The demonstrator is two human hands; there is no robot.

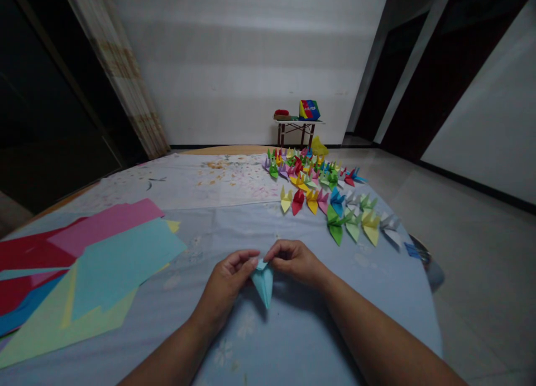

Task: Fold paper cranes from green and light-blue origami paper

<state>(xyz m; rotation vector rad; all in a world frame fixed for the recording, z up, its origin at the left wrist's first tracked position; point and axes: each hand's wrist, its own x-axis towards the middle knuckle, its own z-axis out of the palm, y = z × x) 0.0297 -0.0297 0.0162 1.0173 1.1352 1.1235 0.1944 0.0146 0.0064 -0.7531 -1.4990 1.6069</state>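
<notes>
Between my two hands is a light blue folded paper piece (263, 287), narrow and kite-shaped, its sharp tip pointing down toward me. My left hand (230, 280) pinches its upper left corner between thumb and fingers. On the other side, my right hand (295, 260) pinches the top edge, where a small flap shows. The piece is held just over the blue part of the tablecloth (301, 330). The exact fold under my fingertips is hidden.
Coloured paper sheets (121, 263) lie overlapping at the left. Several finished paper cranes (335, 224) stand in rows at the right, with a denser group (301, 168) behind them. Beyond the round table, a small stand (297, 123) holds a colourful box (309, 110).
</notes>
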